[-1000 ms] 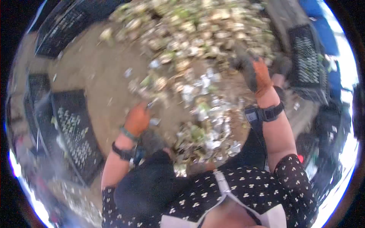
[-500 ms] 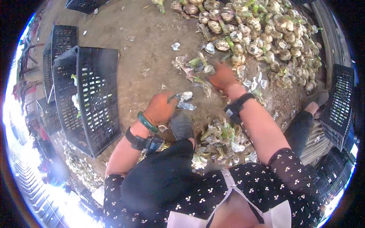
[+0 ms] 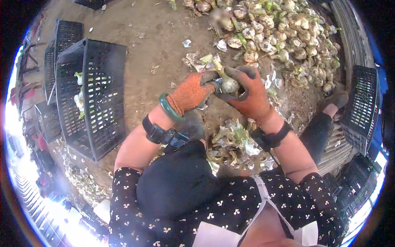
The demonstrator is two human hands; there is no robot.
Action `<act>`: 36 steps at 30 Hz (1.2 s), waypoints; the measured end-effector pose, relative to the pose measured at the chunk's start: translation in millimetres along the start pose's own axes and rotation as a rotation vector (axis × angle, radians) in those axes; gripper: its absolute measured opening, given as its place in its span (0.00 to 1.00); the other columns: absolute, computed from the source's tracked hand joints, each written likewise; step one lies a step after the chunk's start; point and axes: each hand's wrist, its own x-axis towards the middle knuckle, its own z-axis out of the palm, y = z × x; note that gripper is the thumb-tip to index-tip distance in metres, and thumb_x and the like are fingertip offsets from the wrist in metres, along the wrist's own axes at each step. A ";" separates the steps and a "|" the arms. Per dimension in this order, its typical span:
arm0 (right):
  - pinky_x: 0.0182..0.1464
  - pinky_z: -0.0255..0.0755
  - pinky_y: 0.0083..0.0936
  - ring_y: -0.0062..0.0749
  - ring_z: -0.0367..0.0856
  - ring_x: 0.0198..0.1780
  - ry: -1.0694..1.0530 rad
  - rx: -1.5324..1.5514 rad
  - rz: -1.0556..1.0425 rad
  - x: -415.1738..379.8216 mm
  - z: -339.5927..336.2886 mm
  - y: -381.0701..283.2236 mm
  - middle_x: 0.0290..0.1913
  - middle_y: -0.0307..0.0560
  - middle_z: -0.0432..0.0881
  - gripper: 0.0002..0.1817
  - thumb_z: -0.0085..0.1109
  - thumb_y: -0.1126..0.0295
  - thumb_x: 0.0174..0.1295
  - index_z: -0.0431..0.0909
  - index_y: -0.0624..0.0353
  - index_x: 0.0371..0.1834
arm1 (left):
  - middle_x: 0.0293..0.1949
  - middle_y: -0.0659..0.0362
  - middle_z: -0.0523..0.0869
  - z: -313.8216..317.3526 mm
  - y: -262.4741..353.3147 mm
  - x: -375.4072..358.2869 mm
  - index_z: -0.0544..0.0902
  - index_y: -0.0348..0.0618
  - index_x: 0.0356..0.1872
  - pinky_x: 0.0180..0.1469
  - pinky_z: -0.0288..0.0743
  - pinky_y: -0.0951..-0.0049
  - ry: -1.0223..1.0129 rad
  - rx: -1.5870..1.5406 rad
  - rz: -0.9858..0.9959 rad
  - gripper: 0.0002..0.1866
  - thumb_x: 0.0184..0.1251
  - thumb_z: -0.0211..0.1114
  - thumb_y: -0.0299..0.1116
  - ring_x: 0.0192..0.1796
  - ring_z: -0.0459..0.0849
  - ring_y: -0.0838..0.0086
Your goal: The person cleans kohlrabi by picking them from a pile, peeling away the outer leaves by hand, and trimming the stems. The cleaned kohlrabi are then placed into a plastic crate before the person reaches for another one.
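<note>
A garlic bulb (image 3: 230, 85) with its stalk pointing up and left sits in my right hand (image 3: 249, 92), the gloved fingers closed around its right side. My left hand (image 3: 191, 91), in an orange glove with dark fingertips, is closed and meets the bulb's left side near the stalk. A small greyish, shiny thing shows at its fingertips, too little of it to name. Garlic skins and stalk scraps (image 3: 197, 61) lie on the ground just beyond both hands. Closer to my body is a heap of peeled-off leaves and skins (image 3: 234, 142).
A large pile of untrimmed garlic (image 3: 298, 41) covers the ground at the upper right. Black plastic crates stand on the left (image 3: 92, 123) and right (image 3: 362, 109); white garlic shows inside the left one. My knee (image 3: 177, 181) is below my left forearm.
My right hand has lifted the garlic bulb off the ground and brought it nearer. My left hand has moved up and right to meet it.
</note>
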 end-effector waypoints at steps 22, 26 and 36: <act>0.51 0.70 0.23 0.24 0.73 0.50 -0.197 1.160 0.565 -13.6 -16.1 -1.3 0.48 0.41 0.75 0.29 0.63 0.69 0.50 0.65 0.62 0.56 | 0.28 0.62 0.81 10.0 -6.3 7.2 0.81 0.37 0.36 0.29 0.70 0.80 -0.055 -0.593 -0.251 0.12 0.52 0.63 0.33 0.27 0.75 0.82; 0.16 0.60 0.10 0.19 0.70 0.22 -0.298 1.520 0.822 -17.6 -0.6 10.6 0.39 0.38 0.78 0.32 0.50 0.47 0.55 0.65 0.55 0.60 | 0.25 0.63 0.81 2.8 13.9 5.5 0.82 0.38 0.35 0.29 0.69 0.81 -0.133 -0.460 -0.323 0.12 0.50 0.64 0.34 0.27 0.75 0.83; 0.31 0.61 0.16 0.18 0.66 0.26 0.030 0.939 0.784 -16.9 37.3 7.2 0.26 0.33 0.73 0.29 0.33 0.40 0.64 0.75 0.54 0.40 | 0.28 0.45 0.83 31.5 2.9 22.4 0.80 0.35 0.35 0.34 0.74 0.64 0.387 0.010 -0.134 0.15 0.50 0.61 0.36 0.30 0.82 0.58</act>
